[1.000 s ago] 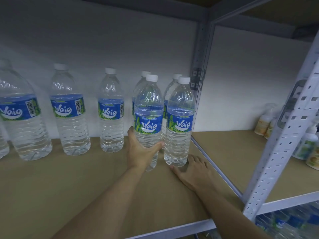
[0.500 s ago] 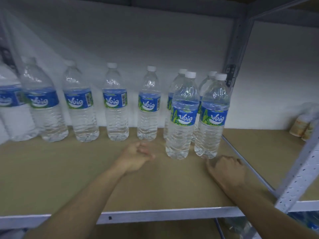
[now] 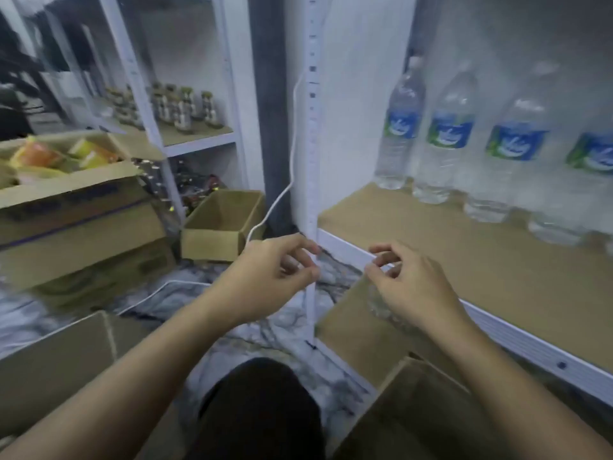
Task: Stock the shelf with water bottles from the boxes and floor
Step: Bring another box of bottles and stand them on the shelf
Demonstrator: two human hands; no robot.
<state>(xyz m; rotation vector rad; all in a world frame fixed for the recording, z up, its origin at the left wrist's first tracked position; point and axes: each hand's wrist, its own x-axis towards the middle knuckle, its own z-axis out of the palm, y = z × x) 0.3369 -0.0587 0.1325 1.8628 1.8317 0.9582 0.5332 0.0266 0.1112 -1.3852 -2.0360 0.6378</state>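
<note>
Nearest the camera, a dark-clothed knee (image 3: 262, 410) sits between two open brown cardboard boxes, one at the lower left (image 3: 56, 366) and one at the lower right (image 3: 421, 410); what the boxes hold cannot be made out. Above them both bare hands hang in the air over the marbled grey floor (image 3: 265, 330). The left hand (image 3: 265, 280) has its fingers loosely curled with nothing in them, and the right hand (image 3: 408, 283) is likewise half-curled and empty, hovering just in front of the white metal edge of the shelf (image 3: 497, 320).

Further back, on the tan board of that shelf, stand the clear plastic water bottles with blue labels (image 3: 447, 141), lined up against the wall. Each is upright, long axis vertical, cap up, labels facing outward (the blur smears the print).

The judgement here: the hands are between trips, heading for the next bottle. Risks follow from the clutter. A white cable (image 3: 292, 154) trails down beside the white perforated upright post (image 3: 313, 161) and across the floor, where a reaching arm or shifting knee could snag it. A tall, narrow bottle set down off balance or knocked by a sleeve could topple its neighbours in the row. More cardboard boxes (image 3: 219, 224) crowd the far left floor.
</note>
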